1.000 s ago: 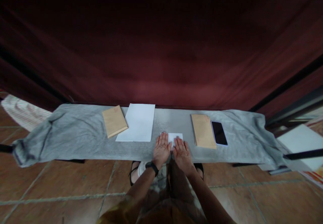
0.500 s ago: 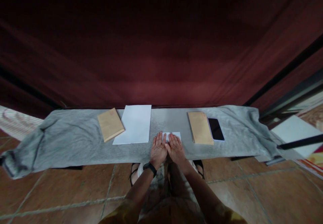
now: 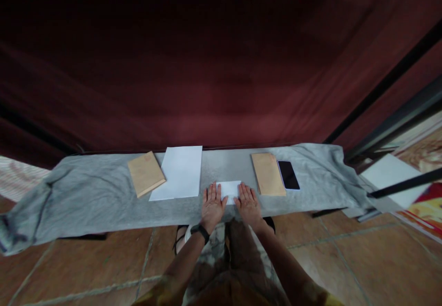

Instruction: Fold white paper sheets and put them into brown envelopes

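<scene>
A small folded sheet of white paper lies flat near the front edge of the cloth-covered bench. My left hand rests palm down at its left edge, fingers stretched out and the thumb on the paper. On the opposite edge, my right hand lies flat with its fingers extended and its thumb at the paper's side. Both hands are open, and the middle of the paper shows between them. A dark watch is on my left wrist.
Left of my hands lie white paper sheets and a brown envelope overlapping their edge. To the right are another brown envelope and a phone. Grey cloth covers the bench. A dark red curtain hangs behind.
My hands have slid apart, from side by side over the white paper to its left and right edges. More of the paper now shows. The view has shifted slightly.
</scene>
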A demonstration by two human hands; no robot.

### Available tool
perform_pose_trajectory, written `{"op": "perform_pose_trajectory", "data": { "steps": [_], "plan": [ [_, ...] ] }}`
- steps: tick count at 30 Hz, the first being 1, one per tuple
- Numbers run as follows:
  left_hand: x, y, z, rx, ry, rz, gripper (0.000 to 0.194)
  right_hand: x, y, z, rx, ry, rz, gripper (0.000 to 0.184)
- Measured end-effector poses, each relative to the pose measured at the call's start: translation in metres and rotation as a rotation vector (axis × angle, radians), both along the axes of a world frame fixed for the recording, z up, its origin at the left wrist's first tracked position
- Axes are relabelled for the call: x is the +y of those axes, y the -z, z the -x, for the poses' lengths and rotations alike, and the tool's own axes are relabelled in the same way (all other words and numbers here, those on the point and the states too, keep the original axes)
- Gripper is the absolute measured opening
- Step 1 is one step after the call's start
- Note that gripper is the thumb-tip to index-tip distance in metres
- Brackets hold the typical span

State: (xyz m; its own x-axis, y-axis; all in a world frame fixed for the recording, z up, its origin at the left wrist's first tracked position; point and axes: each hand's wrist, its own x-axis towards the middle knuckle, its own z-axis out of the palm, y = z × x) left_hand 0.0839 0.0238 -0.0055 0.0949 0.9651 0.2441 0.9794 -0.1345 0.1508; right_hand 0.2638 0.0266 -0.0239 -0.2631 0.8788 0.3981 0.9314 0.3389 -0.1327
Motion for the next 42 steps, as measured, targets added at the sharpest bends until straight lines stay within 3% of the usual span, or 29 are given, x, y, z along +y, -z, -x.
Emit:
{"op": "perform_pose_trajectory", "data": {
  "steps": [6, 8, 13, 18, 26, 36, 42],
  "plan": [
    [0.003, -0.004, -0.034, -0.032, 0.223, 0.078, 0.05, 0.0, -0.003, 0.001, -0.005, 0.002, 0.039, 0.052],
    [0.008, -0.007, -0.041, -0.038, 0.236, 0.096, 0.05, 0.001, -0.005, 0.002, 0.003, 0.001, 0.045, 0.053],
    [0.021, -0.008, -0.041, -0.043, 0.217, 0.117, 0.052, -0.003, -0.007, 0.004, 0.056, 0.0, 0.036, 0.05],
    [0.023, -0.003, -0.039, -0.033, 0.207, 0.125, 0.052, -0.025, 0.002, 0.005, 0.082, -0.093, 0.059, 0.051],
    [0.024, -0.003, -0.039, -0.006, 0.205, 0.123, 0.052, -0.04, 0.007, 0.007, 0.083, -0.039, 0.023, 0.052],
    [0.017, 0.001, 0.001, 0.052, 0.008, 0.082, 0.057, -0.051, 0.009, 0.004, 0.097, -0.013, -0.01, 0.059],
    [0.002, 0.006, 0.009, 0.034, -0.02, 0.016, 0.059, -0.052, 0.009, 0.005, 0.106, -0.014, -0.023, 0.058]
  ]
}}
